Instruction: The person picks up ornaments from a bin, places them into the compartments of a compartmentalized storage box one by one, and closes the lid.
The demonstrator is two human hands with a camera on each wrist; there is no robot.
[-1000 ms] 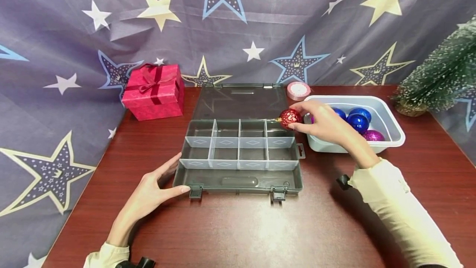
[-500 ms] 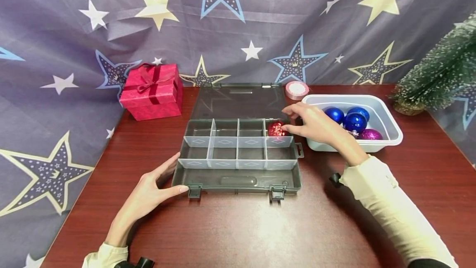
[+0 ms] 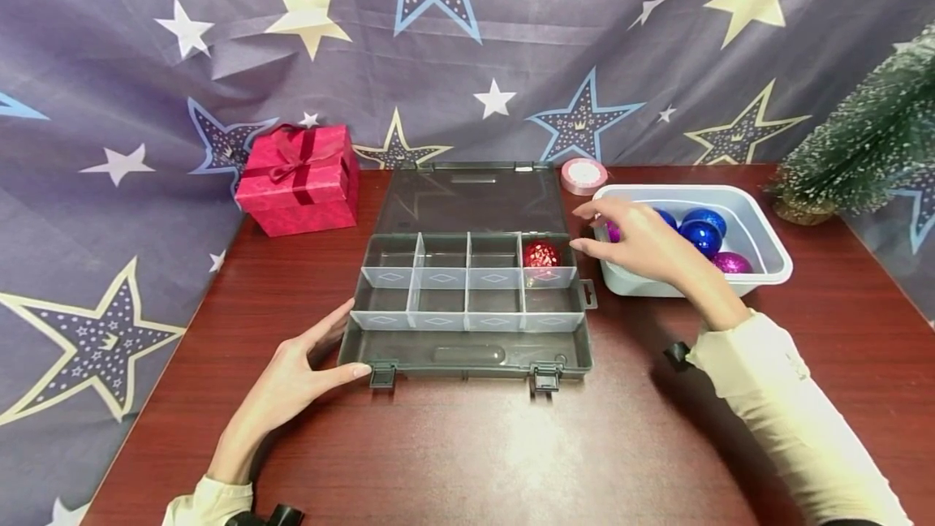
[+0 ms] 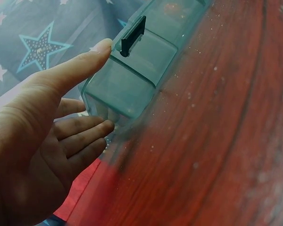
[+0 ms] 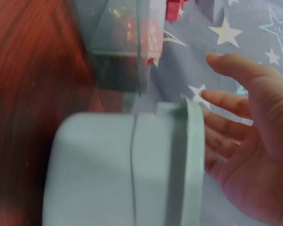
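Observation:
A dark translucent compartment box (image 3: 467, 355) lies with its lid laid back. Inside its back right compartment sits a red bauble (image 3: 541, 255). My left hand (image 3: 288, 380) touches the box's left front corner, thumb near the left latch and fingers along the side; in the left wrist view those fingers (image 4: 87, 136) look straight. My right hand (image 3: 635, 246) holds nothing and hovers above the left end of a white tub (image 3: 777, 254), fingers relaxed and apart. Several blue baubles (image 3: 703, 239) and a purple glitter bauble (image 3: 732, 263) lie in the tub, partly hidden by that hand.
A red gift box (image 3: 299, 181) stands at the back left. Behind the tub's left end is a pink ribbon roll (image 3: 583, 176). A small frosted tree (image 3: 862, 136) rises at the back right, before a star-print cloth (image 3: 497, 39).
My right hand has lowered the red bauble into the back right compartment and let it go. It has then drawn back rightward over the tub. My left hand keeps its place.

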